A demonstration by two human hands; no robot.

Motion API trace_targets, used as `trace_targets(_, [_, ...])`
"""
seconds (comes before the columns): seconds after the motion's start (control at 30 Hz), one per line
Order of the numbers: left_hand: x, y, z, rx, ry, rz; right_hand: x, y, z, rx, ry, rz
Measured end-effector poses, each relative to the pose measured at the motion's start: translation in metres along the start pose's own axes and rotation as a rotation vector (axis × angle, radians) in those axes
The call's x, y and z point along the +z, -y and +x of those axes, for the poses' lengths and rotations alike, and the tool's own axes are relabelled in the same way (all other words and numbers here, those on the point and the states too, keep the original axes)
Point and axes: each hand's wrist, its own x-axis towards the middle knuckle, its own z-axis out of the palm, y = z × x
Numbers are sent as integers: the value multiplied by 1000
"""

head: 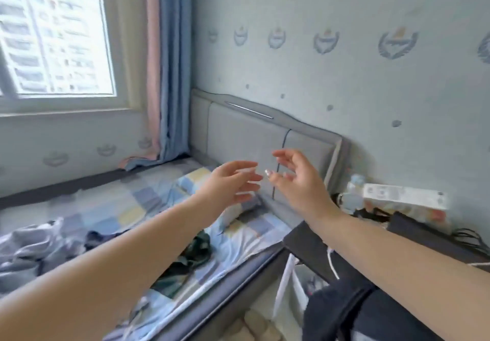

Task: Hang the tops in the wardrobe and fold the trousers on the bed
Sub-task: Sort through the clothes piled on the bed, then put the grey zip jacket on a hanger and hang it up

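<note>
1. At nine o'clock we see the window (53, 32), with the pink and blue curtain (169, 62) hanging just beside it.
2. At eight o'clock grey crumpled clothes (29, 245) lie on the bed (111, 202), whose sheet is checked; a dark green garment (191, 255) lies near the bed's edge at six o'clock.
3. Our left hand (228, 181) is raised before the headboard (238, 133), fingers spread apart, holding nothing.
4. Our right hand (299, 181) is beside it, fingers loosely parted, also holding nothing.
5. At three o'clock a dark bedside table (413, 232) bears a white box (403, 197).
</note>
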Motion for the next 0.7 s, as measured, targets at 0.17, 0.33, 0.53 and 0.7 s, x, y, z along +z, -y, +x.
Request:
trace_targets(0.17, [-137,27,-34,-44,-282,30,143,-3,23,-7,329,136])
trace_targets(0.33, [-246,61,-65,-122,-523,43,266,-21,41,47,602,239])
trace_targets(0.53, [-356,127,-106,-314,-896,17,400,-59,62,194,844,282])
trace_targets(0.7, [-414,178,-142,-499,-1137,-37,491,-85,69,304,997,253])
